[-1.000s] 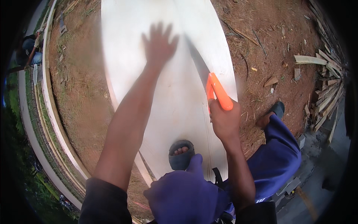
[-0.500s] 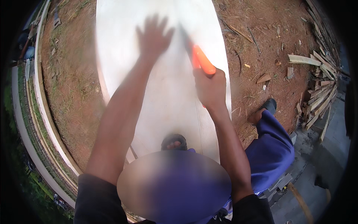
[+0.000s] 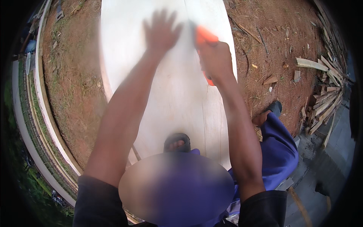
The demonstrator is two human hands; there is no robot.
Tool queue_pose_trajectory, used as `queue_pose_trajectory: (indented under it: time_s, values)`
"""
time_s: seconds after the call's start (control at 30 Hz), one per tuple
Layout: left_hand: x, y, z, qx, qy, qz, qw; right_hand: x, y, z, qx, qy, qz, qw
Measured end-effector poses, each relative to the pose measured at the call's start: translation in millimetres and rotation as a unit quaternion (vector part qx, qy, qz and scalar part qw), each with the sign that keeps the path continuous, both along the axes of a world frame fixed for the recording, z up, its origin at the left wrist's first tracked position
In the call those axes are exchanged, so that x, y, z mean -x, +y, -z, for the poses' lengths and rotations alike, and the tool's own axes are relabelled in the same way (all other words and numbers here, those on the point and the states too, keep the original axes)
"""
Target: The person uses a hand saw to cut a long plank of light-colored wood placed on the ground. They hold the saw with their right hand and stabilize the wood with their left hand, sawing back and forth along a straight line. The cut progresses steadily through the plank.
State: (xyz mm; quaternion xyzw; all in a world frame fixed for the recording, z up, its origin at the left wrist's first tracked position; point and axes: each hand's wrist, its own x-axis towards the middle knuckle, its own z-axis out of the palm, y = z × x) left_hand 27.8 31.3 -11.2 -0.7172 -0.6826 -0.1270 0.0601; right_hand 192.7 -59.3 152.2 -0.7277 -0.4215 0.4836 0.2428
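A long pale board (image 3: 177, 106), which looks like plywood, stretches away in front of me, with my sandalled foot (image 3: 177, 143) on its near part. Flat on its far part lies my left hand (image 3: 162, 32), fingers spread. To the right of it, my right hand (image 3: 215, 58) is wrapped round the orange handle of a handsaw (image 3: 206, 34). The dark blade points away from me and is smeared by motion, so its teeth do not show. A thin line runs lengthwise along the board, from near the blade toward me.
Wood offcuts (image 3: 327, 98) are heaped at the right, beside grey concrete (image 3: 332, 151). Long timbers (image 3: 41, 87) line the left side. Another saw (image 3: 59, 14) lies on the soil at the far left. Part of a person (image 3: 30, 45) shows at the left edge.
My right hand and the saw have moved away from me along the board. The left hand stays spread on the board, and the whole view has shifted slightly.
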Motion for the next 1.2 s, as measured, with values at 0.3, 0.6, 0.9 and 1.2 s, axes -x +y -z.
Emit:
queue_pose_trajectory:
  time_s: [0.3, 0.6, 0.9, 1.2]
  values:
    - [4, -3, -24, -0.014, -0.001, 0.005, 1.0, -65, -208, -96, 0.022, 0.096, 0.08, 0.992]
    - [7, 2, -5, 0.003, -0.012, -0.006, 1.0, 10, 21, -7, 0.034, -0.014, -0.018, 0.999]
    - [4, -4, -12, 0.004, -0.002, -0.005, 1.0, -53, -196, -93, -0.02, 0.035, 0.052, 0.998]
    - [11, -1, -4, 0.004, 0.002, -0.008, 1.0, 0, -33, -16, -0.028, -0.014, -0.013, 0.999]
